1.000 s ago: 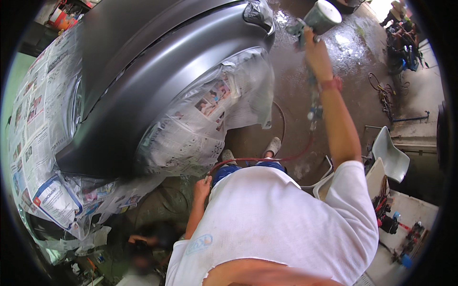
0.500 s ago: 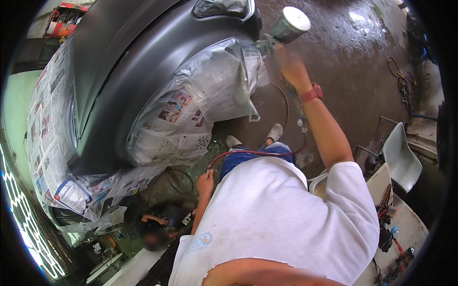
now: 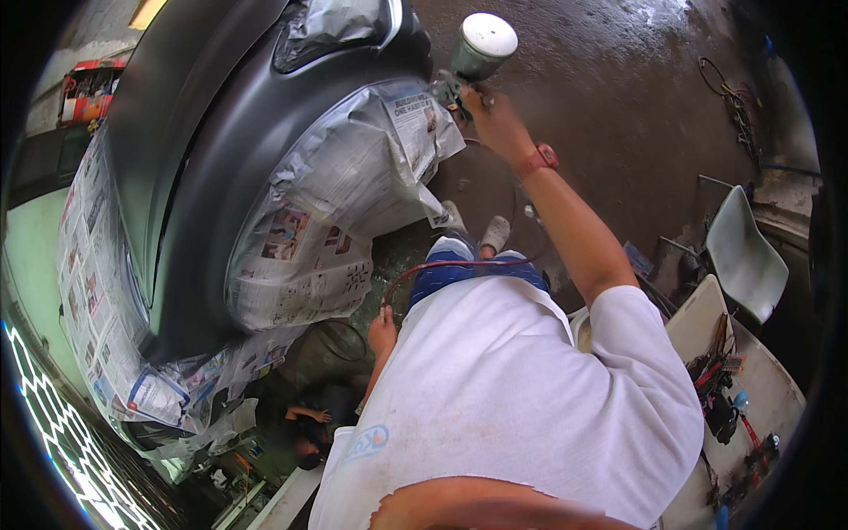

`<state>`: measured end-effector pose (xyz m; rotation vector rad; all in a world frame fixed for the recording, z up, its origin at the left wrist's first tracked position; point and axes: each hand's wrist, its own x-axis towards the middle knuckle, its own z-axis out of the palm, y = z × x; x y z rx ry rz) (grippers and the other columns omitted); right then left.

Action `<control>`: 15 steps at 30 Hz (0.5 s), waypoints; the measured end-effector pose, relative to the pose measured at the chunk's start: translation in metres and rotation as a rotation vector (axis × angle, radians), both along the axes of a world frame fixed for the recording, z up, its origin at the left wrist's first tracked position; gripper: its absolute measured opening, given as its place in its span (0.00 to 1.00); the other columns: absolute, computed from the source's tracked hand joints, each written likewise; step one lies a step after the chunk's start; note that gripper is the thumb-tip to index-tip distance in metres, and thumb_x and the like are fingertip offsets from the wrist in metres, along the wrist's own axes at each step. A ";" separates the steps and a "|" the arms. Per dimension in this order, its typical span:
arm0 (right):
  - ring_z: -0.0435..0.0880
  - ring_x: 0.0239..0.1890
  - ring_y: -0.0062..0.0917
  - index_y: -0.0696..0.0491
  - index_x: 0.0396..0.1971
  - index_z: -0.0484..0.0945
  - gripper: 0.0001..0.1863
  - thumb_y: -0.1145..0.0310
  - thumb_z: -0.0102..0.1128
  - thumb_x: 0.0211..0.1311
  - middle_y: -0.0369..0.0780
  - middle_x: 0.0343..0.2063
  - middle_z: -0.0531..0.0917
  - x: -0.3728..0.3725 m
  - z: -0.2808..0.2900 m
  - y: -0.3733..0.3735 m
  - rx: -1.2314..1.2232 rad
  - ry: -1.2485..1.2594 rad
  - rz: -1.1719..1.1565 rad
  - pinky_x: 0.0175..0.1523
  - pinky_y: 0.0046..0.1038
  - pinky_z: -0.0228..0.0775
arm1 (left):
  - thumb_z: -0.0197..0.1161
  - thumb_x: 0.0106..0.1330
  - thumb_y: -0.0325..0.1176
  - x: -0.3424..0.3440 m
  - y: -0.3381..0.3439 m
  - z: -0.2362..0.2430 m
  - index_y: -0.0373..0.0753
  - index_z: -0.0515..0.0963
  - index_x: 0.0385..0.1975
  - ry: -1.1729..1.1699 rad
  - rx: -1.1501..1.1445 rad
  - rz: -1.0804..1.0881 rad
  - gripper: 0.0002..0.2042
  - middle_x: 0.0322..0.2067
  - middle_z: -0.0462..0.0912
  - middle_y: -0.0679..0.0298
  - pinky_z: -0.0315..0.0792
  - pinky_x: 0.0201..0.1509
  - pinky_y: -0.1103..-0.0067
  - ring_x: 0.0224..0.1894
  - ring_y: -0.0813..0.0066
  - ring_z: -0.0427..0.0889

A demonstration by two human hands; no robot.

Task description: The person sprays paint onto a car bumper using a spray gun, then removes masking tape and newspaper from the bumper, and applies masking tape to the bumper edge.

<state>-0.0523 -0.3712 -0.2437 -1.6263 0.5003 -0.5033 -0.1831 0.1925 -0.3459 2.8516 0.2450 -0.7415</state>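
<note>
My right hand [image 3: 500, 125] is closed around the handle of a spray gun [image 3: 449, 91]. A paint cup [image 3: 484, 46] with a whitish lid sits tilted on top of it. The gun's front end is close to the front corner of a dark grey car fender [image 3: 196, 238]. Newspaper and clear film [image 3: 322, 216] cover the wheel opening beside it. Low at my left side, my left hand [image 3: 382, 333] is closed on a red hose [image 3: 442, 263], which curves across in front of my legs.
To the right stand a pale plastic chair [image 3: 746, 256] and a white surface [image 3: 760, 380] with tools on it. Coiled hoses [image 3: 738, 110] lie by the right wall. Another person [image 3: 314, 424] is low down at the lower left. The brown floor [image 3: 601, 97] looks wet.
The view has shifted, so the car and the spray gun both appear farther left. My right hand, blurred before, looks sharper. Both hands keep their grip.
</note>
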 end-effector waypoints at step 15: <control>0.85 0.32 0.22 0.60 0.55 0.89 0.26 0.49 0.59 0.87 0.42 0.29 0.90 0.072 0.063 -0.087 0.034 0.173 0.445 0.41 0.32 0.79 | 0.56 0.80 0.69 0.071 -0.160 -0.082 0.33 0.89 0.33 0.140 -0.181 -0.042 0.38 0.34 0.88 0.38 0.78 0.42 0.47 0.41 0.30 0.88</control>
